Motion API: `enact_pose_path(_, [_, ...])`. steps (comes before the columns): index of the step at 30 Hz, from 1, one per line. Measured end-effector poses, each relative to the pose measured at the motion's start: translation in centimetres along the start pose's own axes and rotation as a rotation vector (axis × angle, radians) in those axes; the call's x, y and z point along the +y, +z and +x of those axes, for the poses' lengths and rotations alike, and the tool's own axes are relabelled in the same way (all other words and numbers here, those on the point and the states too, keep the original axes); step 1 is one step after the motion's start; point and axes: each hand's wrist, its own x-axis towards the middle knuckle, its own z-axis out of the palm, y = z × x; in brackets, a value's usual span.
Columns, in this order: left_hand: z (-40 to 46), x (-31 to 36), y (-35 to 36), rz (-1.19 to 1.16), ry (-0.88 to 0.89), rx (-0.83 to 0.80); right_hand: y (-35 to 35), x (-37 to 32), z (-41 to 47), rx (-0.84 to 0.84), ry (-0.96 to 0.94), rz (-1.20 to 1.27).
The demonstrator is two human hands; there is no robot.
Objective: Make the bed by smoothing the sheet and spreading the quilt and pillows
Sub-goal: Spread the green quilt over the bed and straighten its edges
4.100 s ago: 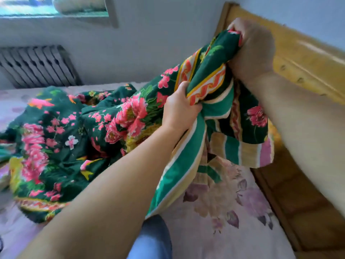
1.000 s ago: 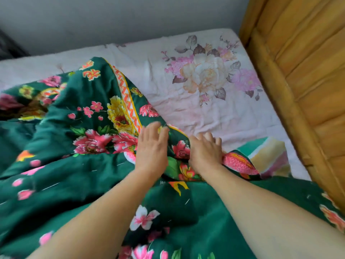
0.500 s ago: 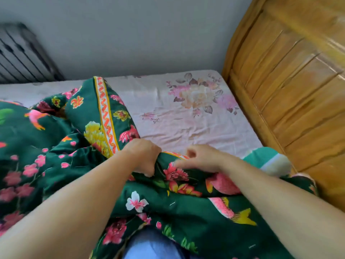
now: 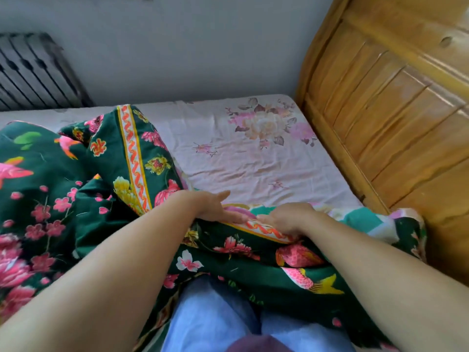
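Quilt (image 4: 106,189): bunched from 9 to 5 o'clock; judged soft, bulky, best taken by the banded hem.
Left hand (image 4: 215,207): fingers straight, laid on the hem.
Right hand (image 4: 289,219): curled, hem pinched.
Sheet (image 4: 253,161): bare at 12, creased.
Headboard (image 4: 393,118): at 2.

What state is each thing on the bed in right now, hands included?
quilt: bunched, corner folded back, not spread
sheet: bare, wrinkled
left hand: fingers straight, resting on the quilt's edge
right hand: fingers curled at the quilt's patterned border
headboard: upright beside the mattress
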Motion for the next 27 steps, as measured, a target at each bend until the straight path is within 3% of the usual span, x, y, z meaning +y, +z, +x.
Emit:
enact_pose_path(4, [0.9, 2.9, 0.3, 0.278, 0.128, 0.001, 2.3, -0.3, -2.1, 0.147, -0.095, -0.031])
enact_pose_path(6, [1.4, 3.7, 1.3, 0.287, 0.22, 0.041, 2.6, -0.1, -2.7, 0.186, -0.09, 0.012])
enact_pose_path(10, [1.4, 4.7, 2.7, 0.243, 0.316, 0.064, 1.1, 1.3, -3.0, 0.089, -0.059, 0.129])
enact_pose_path(15, [1.2, 4.1, 1.0, 0.027, 0.26, 0.394, -3.1, 3.9, -2.2, -0.108, 0.023, 0.412])
enact_pose_path(18, [0.8, 3.1, -0.7, -0.194, 0.233, 0.585, -5.5, 5.2, -2.6, -0.211, 0.064, 0.327])
enact_pose_path(22, [-0.4, 2.1, -2.6, -0.412, 0.219, 0.807, -5.0, 6.2, -0.1, -0.059, 0.246, 0.092])
enact_pose_path(24, [-1.0, 1.8, -3.1, -0.513, 0.222, 0.89, -4.2, 6.3, 0.7, 0.065, 0.302, 0.21])
enact_pose_path(27, [-1.5, 1.4, -4.0, -0.62, 0.189, 0.973, -4.7, 5.9, 0.5, 0.449, 0.344, 0.417])
